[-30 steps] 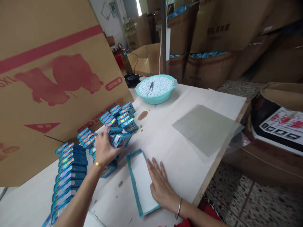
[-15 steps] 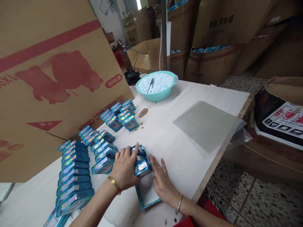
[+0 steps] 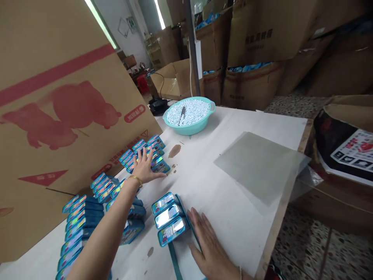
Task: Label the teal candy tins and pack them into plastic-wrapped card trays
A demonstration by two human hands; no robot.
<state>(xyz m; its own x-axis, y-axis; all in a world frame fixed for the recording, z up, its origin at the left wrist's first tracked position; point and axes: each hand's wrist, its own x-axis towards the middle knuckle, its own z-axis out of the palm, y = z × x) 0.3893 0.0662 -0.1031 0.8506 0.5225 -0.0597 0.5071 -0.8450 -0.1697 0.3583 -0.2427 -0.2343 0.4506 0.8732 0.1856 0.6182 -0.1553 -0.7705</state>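
My left hand [image 3: 145,167] is spread over a group of small blue boxes [image 3: 161,166] beyond the middle of the table, its fingers apart and nothing gripped. Three blue boxes with shiny tops [image 3: 168,216] stand side by side at the far end of a shallow blue tray [image 3: 175,261]. Beside the tray's right edge lies my right hand [image 3: 208,245], flat with fingers extended, holding nothing. More blue boxes [image 3: 84,217] stand in rows at the left, partly hidden behind my left forearm.
A turquoise basin [image 3: 190,126] of small white pieces, with a dark tool in it, stands at the far edge. Translucent sheets [image 3: 259,167] lie at the right. A large cardboard box [image 3: 58,132] rises on the left; other cartons [image 3: 253,81] stand behind.
My left hand has left the boxes in the tray and moved forward and left to the farther group. My right hand remains by the tray. The view has shifted slightly.
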